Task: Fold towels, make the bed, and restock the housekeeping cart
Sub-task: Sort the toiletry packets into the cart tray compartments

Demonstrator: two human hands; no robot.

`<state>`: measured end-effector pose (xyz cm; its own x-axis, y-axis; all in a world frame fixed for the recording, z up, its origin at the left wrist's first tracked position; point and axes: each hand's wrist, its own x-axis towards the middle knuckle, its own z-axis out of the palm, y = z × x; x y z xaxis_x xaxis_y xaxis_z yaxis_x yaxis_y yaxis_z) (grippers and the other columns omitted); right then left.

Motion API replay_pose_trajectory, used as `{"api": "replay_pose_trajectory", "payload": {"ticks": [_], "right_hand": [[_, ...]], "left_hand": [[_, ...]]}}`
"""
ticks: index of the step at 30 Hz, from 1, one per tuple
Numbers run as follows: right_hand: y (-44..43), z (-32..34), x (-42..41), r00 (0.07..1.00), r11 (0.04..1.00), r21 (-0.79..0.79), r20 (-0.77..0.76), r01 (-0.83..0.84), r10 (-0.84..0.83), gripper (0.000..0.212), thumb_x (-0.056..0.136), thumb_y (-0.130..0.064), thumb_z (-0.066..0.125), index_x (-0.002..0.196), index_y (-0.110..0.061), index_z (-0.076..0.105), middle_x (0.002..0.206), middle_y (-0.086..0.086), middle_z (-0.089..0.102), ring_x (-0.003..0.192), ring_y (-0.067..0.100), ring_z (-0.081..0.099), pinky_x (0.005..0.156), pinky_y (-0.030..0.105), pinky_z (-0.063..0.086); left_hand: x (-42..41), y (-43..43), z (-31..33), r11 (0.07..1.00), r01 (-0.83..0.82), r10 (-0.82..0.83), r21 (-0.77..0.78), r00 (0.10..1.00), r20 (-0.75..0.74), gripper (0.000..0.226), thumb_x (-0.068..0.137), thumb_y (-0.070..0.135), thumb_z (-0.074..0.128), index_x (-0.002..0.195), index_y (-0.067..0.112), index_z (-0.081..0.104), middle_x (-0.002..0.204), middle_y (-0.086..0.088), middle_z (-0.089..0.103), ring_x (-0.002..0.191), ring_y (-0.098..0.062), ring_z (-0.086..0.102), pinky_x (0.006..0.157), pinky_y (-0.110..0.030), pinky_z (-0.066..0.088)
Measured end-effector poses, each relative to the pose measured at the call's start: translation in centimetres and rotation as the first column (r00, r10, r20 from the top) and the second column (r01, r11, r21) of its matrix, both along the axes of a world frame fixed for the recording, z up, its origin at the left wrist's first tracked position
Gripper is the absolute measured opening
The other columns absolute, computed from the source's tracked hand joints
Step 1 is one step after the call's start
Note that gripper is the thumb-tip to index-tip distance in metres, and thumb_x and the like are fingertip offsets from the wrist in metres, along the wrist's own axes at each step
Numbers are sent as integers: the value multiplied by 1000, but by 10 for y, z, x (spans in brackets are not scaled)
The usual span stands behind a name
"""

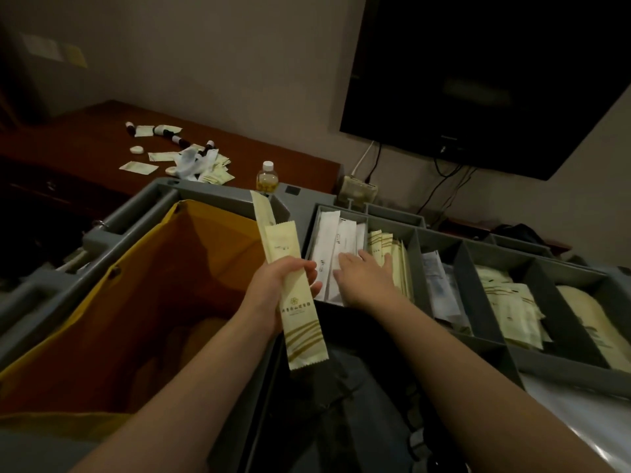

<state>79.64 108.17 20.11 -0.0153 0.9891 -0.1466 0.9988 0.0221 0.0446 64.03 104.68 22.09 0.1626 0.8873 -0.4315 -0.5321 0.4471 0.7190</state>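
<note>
My left hand (276, 285) grips a few long cream amenity packets (290, 268) upright over the grey housekeeping cart (218, 186). My right hand (365, 278) lies flat with straight fingers on the white packets (336, 240) in the leftmost compartment of the cart's top tray (461, 264). The neighbouring compartment holds cream packets (386, 247) standing on edge. Further compartments to the right hold clear-wrapped items (440, 285) and more cream packets (508, 302).
An orange-yellow laundry bag (143, 288) hangs open in the cart at left. Behind it a dark wooden desk (85, 138) carries scattered packets and small bottles (191, 158). A drink bottle (268, 179) stands by the cart. A black TV (478, 70) hangs on the wall.
</note>
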Motion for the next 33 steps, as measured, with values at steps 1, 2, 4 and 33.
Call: {"api": "replay_pose_trajectory", "payload": {"ticks": [1,2,4,33], "right_hand": [[-3,-2,2,1000,999,-35,20,6,-5,48,102,-36,29,146,-20,29,155,1,25,146,23,9,113,57,-2],[-4,-4,3,999,998,-53,30,17,-15,51,102,-40,27,149,-20,25,157,0,20,147,22,5,113,57,-5],[-5,-5,3,999,996,-72,-2,50,-50,57,101,-46,23,151,-20,18,159,-1,15,147,20,2,113,55,-7],[-13,15,81,694,875,-39,-593,483,-409,39,96,-18,49,135,-16,47,130,10,55,105,23,56,77,27,42]], "left_hand": [[1,0,0,1000,-1,1,10,1000,-5,44,83,6,60,124,-5,49,86,-11,62,77,-21,63,53,-27,54],[1,0,0,1000,-2,3,16,1000,-8,42,84,6,60,123,-4,50,87,-11,62,78,-21,63,56,-28,54],[1,-1,1,1000,2,-1,19,1000,-19,34,84,6,59,117,0,51,87,-10,61,80,-22,62,62,-31,53],[20,-25,-5,967,256,-256,18,964,69,36,97,44,38,107,13,53,69,-6,56,62,-16,53,50,-26,43]]}}
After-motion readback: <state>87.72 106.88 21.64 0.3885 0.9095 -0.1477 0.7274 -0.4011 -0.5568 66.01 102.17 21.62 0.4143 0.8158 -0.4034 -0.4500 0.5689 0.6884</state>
